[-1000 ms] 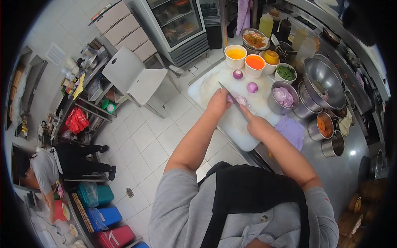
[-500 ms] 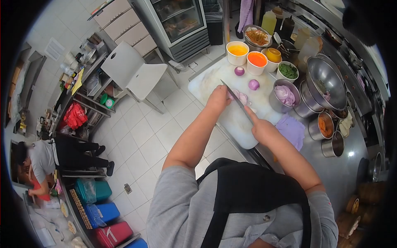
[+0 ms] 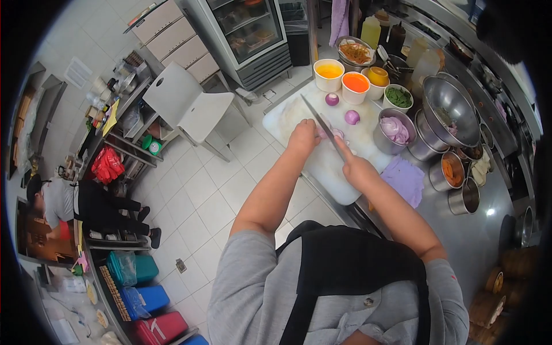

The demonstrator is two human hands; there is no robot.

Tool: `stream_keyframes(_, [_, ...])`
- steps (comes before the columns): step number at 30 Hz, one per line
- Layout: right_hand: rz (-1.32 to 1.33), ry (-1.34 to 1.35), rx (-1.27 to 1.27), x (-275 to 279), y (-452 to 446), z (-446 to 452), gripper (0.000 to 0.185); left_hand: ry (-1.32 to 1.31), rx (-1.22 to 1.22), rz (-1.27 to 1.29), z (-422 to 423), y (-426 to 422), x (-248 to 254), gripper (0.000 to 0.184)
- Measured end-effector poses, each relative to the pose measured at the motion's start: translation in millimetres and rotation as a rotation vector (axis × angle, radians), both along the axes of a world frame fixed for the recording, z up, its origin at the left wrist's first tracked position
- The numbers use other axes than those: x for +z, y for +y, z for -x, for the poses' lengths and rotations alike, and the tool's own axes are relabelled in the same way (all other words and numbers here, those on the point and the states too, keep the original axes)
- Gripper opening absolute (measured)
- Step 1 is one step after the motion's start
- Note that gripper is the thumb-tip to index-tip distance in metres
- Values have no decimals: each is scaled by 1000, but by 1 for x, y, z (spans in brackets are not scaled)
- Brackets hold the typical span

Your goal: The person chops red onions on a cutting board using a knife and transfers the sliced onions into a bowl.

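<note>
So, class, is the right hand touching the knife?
Touching: the head view shows the right hand gripping the knife, its blade jutting forward.

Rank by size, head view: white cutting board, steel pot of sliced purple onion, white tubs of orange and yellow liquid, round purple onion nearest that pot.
1. Cutting board
2. Steel pot
3. Orange-liquid tub, yellow-liquid tub: too alike to rank
4. Purple onion
</note>
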State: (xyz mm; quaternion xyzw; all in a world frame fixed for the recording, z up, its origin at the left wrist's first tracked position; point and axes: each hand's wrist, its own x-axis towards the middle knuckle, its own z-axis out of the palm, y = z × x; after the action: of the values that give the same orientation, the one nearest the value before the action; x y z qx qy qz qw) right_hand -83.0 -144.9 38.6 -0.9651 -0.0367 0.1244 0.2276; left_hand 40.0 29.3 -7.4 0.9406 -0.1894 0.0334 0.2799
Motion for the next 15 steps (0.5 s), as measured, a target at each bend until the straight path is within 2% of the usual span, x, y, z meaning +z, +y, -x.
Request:
stream_keyframes(4, [-25,-14,-84,17,-8,20,83,39,-28,-16,-7,4,1,42])
stream_keyframes(6, [-50,61,-88,27,-16,31,82,139,-23,7,-15,4,5,49])
stream_keyframes(10, [-54,104,-59,39,-27,54,80,144,-43,25,-26,9,25,56])
stream_keyframes(12, [-16,181,-13,45,-28,63,81,58,-210,-116,-32,12,34,59])
stream_keyframes(13, [-15,182,-12,47,-26,66,81,59,-209,-115,-37,13,34,59])
stream_keyframes(15, [62,183,21,49,-23,69,81,33,-360,-226,-45,11,36,55])
